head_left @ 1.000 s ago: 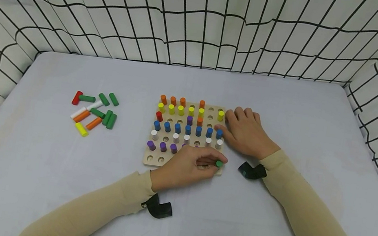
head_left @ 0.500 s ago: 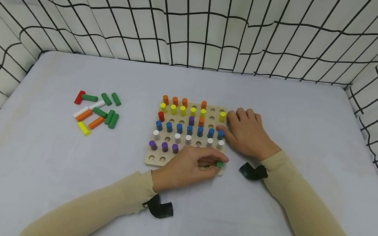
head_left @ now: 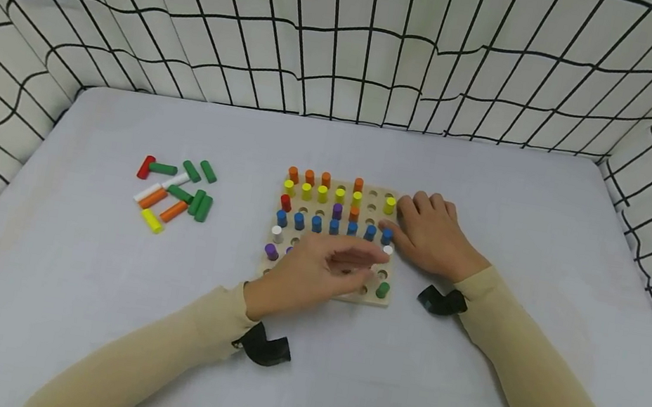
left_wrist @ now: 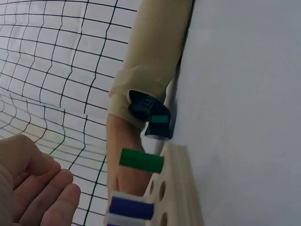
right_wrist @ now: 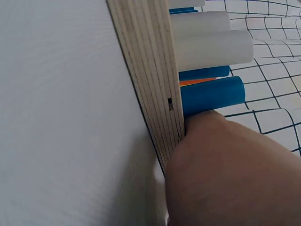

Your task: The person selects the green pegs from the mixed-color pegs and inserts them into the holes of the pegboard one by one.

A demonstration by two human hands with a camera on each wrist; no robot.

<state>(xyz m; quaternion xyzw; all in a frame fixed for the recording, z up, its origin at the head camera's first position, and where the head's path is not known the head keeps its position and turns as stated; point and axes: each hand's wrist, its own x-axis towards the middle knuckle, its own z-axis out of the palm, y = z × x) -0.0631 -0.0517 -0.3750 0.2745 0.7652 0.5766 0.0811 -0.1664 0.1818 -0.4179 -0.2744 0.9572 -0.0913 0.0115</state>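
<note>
A wooden pegboard lies mid-table, bearing rows of orange, yellow, blue, white and purple pegs. A green peg stands upright in its near right corner hole; the left wrist view also shows this green peg. My left hand hovers over the board's near part, fingers loosely bent and holding nothing, and covers part of the white and purple rows. My right hand rests at the board's right edge, thumb on the board beside the end blue peg, the other fingers spread along the table.
Left of the board lies a loose pile of pegs: several green pegs, a red peg, a yellow peg, plus orange and white ones. Black-lined white cloth rises behind and at both sides of the white table.
My left hand has let go of the green peg, which now stands in the corner hole, and has drawn back up and left. My right hand stays at the board's edge.
</note>
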